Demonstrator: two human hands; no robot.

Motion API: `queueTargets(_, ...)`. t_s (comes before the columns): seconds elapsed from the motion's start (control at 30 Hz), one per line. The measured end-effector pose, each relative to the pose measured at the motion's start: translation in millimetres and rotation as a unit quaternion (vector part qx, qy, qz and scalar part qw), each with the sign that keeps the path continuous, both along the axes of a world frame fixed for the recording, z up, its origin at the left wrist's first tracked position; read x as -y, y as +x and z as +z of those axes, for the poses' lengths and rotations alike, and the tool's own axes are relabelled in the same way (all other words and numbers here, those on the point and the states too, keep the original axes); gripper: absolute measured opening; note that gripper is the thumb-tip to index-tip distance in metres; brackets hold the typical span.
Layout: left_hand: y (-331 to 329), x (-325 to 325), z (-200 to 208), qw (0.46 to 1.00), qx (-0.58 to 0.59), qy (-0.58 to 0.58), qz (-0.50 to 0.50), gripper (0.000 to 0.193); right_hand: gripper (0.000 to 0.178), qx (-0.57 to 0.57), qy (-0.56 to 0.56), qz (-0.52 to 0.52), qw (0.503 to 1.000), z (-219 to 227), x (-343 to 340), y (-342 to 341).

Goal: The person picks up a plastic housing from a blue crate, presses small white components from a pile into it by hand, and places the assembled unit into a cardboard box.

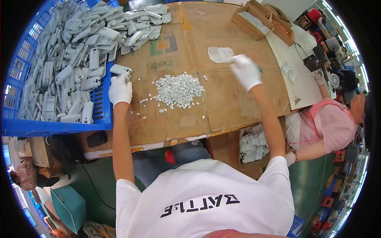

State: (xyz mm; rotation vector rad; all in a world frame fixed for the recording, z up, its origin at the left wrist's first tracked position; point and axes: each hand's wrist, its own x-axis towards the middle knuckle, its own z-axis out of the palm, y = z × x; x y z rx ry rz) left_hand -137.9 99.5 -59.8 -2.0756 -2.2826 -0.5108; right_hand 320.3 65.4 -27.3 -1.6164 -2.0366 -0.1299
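My left hand [120, 90], in a white glove, is closed on a white plastic casing [121, 70] with a dark slot at one end. It is at the right edge of the blue crate [104, 99], which is heaped with many similar white casings [75, 51]. Just right of that hand, a pile of tiny white-grey parts [179, 90] lies on the cardboard, with some strays around it. My gloved right hand [246, 72] is over the cardboard on the right, beside a creased paper slip [219, 54]. Motion blurs its fingers, so their grip cannot be made out.
Cardboard [234, 99] covers the table. Boxes of small silvery parts [254, 22] and copper-coloured parts [281, 27] stand far right. A co-worker in pink [331, 123] sits at the right. Below the table edge, a carton holds white pieces [254, 146].
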Motion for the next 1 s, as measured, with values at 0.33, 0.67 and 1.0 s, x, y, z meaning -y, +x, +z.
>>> queueTargets(0.33, -16.2, 23.9, -3.5, 0.982, 0.151, -0.106, -0.025, 0.060, 0.013, -0.038, 0.003, 0.211, 0.977, -36.4, 0.5, -93.5)
queueTargets(0.67, 40.2, 117.6, 5.9, 0.756, 0.632, -0.059, -0.158, 0.062, 0.008, 0.143, 0.033, 0.212, 0.966, -35.7, -5.5, -96.2)
queueTargets(1.0, 95.1, 148.4, -35.0, 0.857, 0.497, 0.015, -0.134, 0.050, 0.003, 0.147, -0.107, 0.085, 0.980, -23.6, -4.3, -108.6)
